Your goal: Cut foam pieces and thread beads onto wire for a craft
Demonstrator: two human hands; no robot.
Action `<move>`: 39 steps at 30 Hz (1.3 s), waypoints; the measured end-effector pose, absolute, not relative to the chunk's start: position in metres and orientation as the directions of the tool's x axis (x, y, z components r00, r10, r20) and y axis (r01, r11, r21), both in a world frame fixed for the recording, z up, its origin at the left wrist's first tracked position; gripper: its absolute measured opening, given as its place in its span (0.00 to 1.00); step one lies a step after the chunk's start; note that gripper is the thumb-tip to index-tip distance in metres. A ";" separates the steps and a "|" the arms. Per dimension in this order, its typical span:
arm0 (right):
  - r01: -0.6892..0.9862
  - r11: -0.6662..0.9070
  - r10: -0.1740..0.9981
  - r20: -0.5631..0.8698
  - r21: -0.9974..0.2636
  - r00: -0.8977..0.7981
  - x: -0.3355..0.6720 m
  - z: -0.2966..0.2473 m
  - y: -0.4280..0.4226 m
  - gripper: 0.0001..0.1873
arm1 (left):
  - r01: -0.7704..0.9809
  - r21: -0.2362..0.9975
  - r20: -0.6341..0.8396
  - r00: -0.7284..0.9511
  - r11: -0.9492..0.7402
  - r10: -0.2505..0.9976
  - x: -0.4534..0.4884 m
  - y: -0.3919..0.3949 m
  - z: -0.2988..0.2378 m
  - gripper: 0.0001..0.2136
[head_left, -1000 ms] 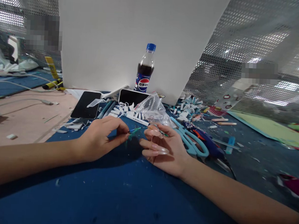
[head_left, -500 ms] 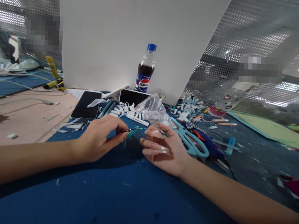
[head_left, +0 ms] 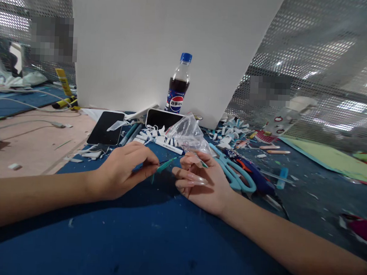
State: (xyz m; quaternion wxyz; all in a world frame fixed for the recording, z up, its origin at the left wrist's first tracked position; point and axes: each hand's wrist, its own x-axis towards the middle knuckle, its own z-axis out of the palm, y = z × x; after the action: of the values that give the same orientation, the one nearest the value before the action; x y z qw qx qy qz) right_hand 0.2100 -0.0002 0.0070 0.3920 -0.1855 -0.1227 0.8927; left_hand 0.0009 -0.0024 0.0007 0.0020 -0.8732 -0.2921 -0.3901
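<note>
**One teal strip (head_left: 166, 165) in front of the cola bottle (head_left: 177, 88)**

Head view: left of the bottle, the left hand (head_left: 124, 169) pinches the strip, plainer than half a second ago, likely turned for working. Right of the bottle, the right hand (head_left: 208, 183) seemingly grips a slim, part-hidden tool (head_left: 204, 164).

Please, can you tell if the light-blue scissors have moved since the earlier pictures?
No. Judged against the white board, the light-blue scissors lie in the same place, with no visible shift either way.
</note>
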 end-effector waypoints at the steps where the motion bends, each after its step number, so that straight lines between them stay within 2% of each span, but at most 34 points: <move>1: -0.655 -0.664 0.745 -0.237 -0.360 -0.624 0.210 0.007 0.000 0.11 | 0.508 0.222 0.685 0.526 -0.832 0.504 0.001 -0.002 0.001 0.06; 8: -0.647 -0.686 0.721 -0.191 -0.332 -0.666 0.210 0.006 0.000 0.11 | 0.499 0.213 0.690 0.531 -0.840 0.491 0.001 -0.001 -0.001 0.05; 18: -0.606 -0.676 0.711 -0.155 -0.419 -0.686 0.210 0.007 -0.002 0.12 | 0.494 0.213 0.699 0.525 -0.843 0.485 0.001 -0.002 0.000 0.05; 27: -0.596 -0.664 0.716 -0.153 -0.451 -0.682 0.210 0.006 -0.002 0.13 | 0.380 0.096 0.769 0.558 -0.920 0.311 0.003 0.001 0.002 0.05; 35: -0.582 -0.663 0.704 -0.130 -0.471 -0.698 0.209 0.005 -0.001 0.14 | 0.352 0.077 0.768 0.576 -0.933 0.280 0.003 0.000 0.004 0.05; 39: -0.582 -0.661 0.704 -0.124 -0.475 -0.699 0.209 0.005 0.000 0.14 | 0.353 0.101 0.751 0.587 -0.930 0.304 0.002 -0.001 0.005 0.06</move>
State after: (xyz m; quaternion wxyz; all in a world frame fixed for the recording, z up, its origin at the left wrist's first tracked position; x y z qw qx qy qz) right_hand 0.2092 -0.0005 0.0048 0.3577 -0.1501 -0.2042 0.8988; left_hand 0.0023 -0.0014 0.0048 0.0296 -0.8902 -0.1845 -0.4154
